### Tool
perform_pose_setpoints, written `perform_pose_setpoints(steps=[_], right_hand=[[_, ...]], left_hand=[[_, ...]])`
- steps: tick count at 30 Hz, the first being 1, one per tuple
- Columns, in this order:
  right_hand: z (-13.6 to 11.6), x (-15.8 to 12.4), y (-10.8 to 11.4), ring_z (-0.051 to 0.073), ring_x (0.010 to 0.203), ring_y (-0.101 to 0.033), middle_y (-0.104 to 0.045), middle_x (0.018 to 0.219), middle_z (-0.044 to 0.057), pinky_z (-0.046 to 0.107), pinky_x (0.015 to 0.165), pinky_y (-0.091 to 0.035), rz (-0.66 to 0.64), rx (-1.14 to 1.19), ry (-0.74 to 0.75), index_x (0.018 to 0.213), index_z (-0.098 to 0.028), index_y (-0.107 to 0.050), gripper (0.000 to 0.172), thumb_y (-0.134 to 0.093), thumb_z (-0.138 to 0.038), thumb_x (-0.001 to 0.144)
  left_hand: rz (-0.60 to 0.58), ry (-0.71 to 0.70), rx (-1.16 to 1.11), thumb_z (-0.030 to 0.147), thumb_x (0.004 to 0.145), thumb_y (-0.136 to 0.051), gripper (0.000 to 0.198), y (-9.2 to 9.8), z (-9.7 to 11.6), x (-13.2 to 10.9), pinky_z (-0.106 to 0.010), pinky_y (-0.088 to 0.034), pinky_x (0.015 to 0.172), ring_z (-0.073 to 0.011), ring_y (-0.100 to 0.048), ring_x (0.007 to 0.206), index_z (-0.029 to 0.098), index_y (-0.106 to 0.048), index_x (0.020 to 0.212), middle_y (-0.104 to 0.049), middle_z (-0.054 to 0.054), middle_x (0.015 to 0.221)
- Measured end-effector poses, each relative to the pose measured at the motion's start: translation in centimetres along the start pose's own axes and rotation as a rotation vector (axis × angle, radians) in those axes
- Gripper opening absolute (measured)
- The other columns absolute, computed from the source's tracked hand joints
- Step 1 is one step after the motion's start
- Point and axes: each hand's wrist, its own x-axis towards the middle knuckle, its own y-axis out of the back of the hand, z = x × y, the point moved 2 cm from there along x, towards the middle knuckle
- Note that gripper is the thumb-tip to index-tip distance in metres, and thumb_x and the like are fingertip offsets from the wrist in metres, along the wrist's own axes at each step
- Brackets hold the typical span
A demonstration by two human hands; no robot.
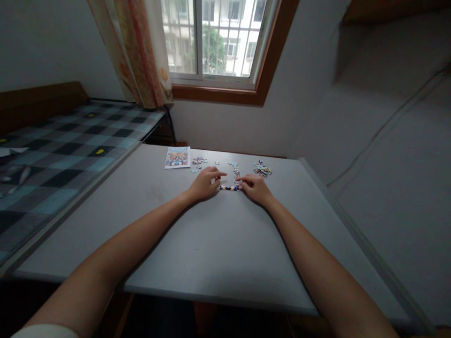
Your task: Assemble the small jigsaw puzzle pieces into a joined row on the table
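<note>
A partly joined jigsaw puzzle (pixel 236 172) lies on the grey table, its narrow strips forming a right side, a short top and a dark bottom row (pixel 229 188). My right hand (pixel 256 188) is at the lower right corner of the joined pieces, fingers bent and pressed on them, index finger reaching over the right strip. The fingertips partly cover that corner. My left hand (pixel 207 183) rests at the left end of the bottom row, index finger stretched out over the bare middle, the other fingers loosely curled. Nothing shows in it.
Loose puzzle pieces lie in a pile (pixel 262 169) at the right and a smaller group (pixel 199 160) at the left. A picture sheet (pixel 178 157) sits at the back left. Beyond the table (pixel 197 253) are a checkered bed (pixel 77 141), a curtain (pixel 141 56) and a window (pixel 225 42).
</note>
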Motion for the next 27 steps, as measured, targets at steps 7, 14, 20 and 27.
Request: perform_pose_setpoints(steps=[7, 14, 20, 27], right_hand=[[-0.1, 0.0, 0.0, 0.012, 0.057, -0.048, -0.061, 0.068, 0.002, 0.025, 0.063, -0.039, 0.000, 0.003, -0.012, 0.089, -0.016, -0.076, 0.027, -0.052, -0.016, 0.077], [-0.1, 0.0, 0.0, 0.012, 0.057, -0.049, -0.063, 0.069, 0.002, 0.025, 0.062, -0.039, 0.005, 0.009, -0.009, 0.087, -0.016, -0.076, 0.026, -0.052, -0.015, 0.077], [0.1, 0.0, -0.1, 0.012, 0.058, -0.051, -0.066, 0.072, 0.003, 0.025, 0.062, -0.040, 0.001, 0.007, -0.010, 0.088, -0.016, -0.076, 0.026, -0.053, -0.015, 0.077], [0.3, 0.0, -0.2, 0.012, 0.059, -0.053, -0.068, 0.076, 0.004, 0.025, 0.064, -0.041, -0.003, 0.026, -0.009, 0.087, -0.016, -0.076, 0.025, -0.053, -0.015, 0.077]], left_hand=[[0.122, 0.284, -0.037, 0.010, 0.077, -0.054, 0.029, 0.0, -1.5, 0.3, -0.028, -0.048, 0.076, -0.0136, -0.057, 0.073, 0.019, -0.072, 0.098, -0.065, -0.002, 0.084], [0.206, 0.530, 0.273, 0.022, 0.083, -0.053, 0.025, 2.9, -3.4, 0.1, -0.034, -0.043, 0.090, -0.0205, -0.062, 0.093, 0.021, -0.071, 0.100, -0.068, -0.005, 0.103], [0.175, 0.693, 0.372, 0.033, 0.081, -0.055, 0.032, 3.5, -3.7, -0.2, -0.042, -0.036, 0.095, -0.0264, -0.061, 0.101, 0.023, -0.066, 0.110, -0.068, -0.006, 0.101], [0.158, 0.768, 0.329, 0.036, 0.077, -0.060, 0.035, 3.3, -4.1, -0.5, -0.044, -0.037, 0.092, -0.0288, -0.060, 0.103, 0.025, -0.062, 0.109, -0.067, -0.006, 0.105]])
